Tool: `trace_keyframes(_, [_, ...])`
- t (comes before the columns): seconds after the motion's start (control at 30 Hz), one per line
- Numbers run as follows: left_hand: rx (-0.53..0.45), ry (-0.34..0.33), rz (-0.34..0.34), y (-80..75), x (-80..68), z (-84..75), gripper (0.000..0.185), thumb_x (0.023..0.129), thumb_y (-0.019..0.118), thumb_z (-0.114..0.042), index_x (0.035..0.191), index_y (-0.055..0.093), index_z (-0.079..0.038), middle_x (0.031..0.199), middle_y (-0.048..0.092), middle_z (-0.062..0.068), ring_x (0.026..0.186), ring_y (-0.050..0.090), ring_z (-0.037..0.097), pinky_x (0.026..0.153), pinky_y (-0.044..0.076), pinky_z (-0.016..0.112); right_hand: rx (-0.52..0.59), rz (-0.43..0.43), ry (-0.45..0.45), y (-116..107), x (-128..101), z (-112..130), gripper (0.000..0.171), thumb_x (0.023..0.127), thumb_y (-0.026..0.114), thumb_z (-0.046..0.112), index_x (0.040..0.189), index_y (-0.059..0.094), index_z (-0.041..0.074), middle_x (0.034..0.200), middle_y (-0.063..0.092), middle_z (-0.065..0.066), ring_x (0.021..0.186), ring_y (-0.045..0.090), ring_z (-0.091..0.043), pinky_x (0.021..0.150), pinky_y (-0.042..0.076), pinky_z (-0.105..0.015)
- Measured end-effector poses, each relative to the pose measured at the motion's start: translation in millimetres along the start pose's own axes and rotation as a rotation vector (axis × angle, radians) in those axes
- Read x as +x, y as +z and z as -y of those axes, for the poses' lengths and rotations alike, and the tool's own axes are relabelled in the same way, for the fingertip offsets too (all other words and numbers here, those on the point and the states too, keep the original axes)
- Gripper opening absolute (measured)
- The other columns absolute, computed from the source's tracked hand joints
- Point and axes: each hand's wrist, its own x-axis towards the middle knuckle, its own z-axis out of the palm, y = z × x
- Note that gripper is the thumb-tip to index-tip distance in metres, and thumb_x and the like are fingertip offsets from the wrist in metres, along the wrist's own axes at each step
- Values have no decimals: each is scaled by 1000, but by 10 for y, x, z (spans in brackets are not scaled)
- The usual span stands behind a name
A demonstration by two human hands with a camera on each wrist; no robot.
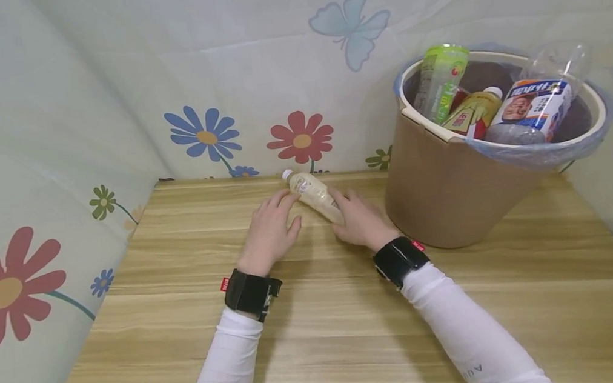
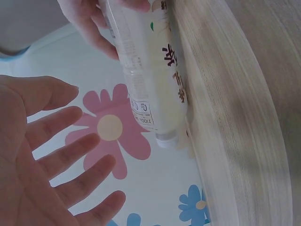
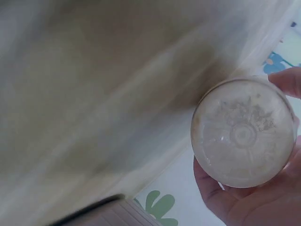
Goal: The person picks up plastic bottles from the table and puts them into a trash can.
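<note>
A plastic bottle (image 1: 313, 192) with a white cap and pale cream body lies slantwise on the wooden table, its cap towards the back wall. My right hand (image 1: 362, 220) grips it near its base; the right wrist view has thumb and fingers around the round bottom of the bottle (image 3: 242, 134). Just left of the bottle is my left hand (image 1: 270, 230), its fingertips close to the cap end. In the left wrist view the fingers of that left hand (image 2: 61, 165) are spread, with a gap between them and the bottle (image 2: 153, 80).
A brown bin (image 1: 443, 185) with a bluish liner stands on the right, close to my right hand. Inside are a green-labelled bottle (image 1: 443, 79), a yellow bottle (image 1: 474, 110) and a large clear bottle (image 1: 536, 101). A flower-printed sheet (image 1: 240, 57) hangs behind the table (image 1: 329, 323).
</note>
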Motion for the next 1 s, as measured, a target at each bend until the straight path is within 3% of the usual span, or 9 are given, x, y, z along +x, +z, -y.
trace_keyframes(0.33, [8, -25, 31, -10, 1, -17, 47, 98, 61, -23, 143, 55, -11, 146, 56, 13, 133, 54, 37, 107, 48, 56, 202, -101, -11, 74, -364, 34, 87, 82, 70, 32, 158, 31, 13, 134, 58, -23, 103, 59, -32, 82, 53, -45])
trace_keyframes(0.5, [-95, -85, 30, -29, 4, -33, 48, 98, 60, -21, 144, 53, -8, 149, 53, 17, 137, 52, 37, 112, 46, 54, 408, -154, 14, 51, -553, 69, 85, 84, 70, 29, 158, 31, 10, 144, 54, -20, 110, 60, -31, 91, 54, -48])
trace_keyframes(0.73, [-349, -149, -77, -52, 30, -69, 50, 102, 55, -27, 148, 47, -7, 150, 52, 16, 132, 56, 36, 111, 48, 51, 668, -218, 47, -56, -698, 160, 77, 92, 66, 22, 158, 29, 10, 142, 53, -27, 116, 60, -38, 93, 56, -50])
trace_keyframes(0.87, [-624, -171, -94, -35, 38, -118, 55, 105, 52, -33, 153, 40, -9, 150, 50, 19, 127, 60, 38, 107, 51, 50, 776, -266, -14, -86, -738, 193, 73, 93, 66, 12, 156, 30, 7, 134, 54, -29, 109, 62, -40, 85, 59, -41])
trace_keyframes(1.0, [-932, -220, -54, -23, 47, -202, 63, 105, 51, -38, 159, 26, -16, 154, 45, 18, 131, 57, 39, 109, 51, 49, 839, -273, -74, -70, -769, 233, 72, 93, 65, 10, 156, 30, 10, 128, 57, -28, 102, 64, -36, 79, 57, -33])
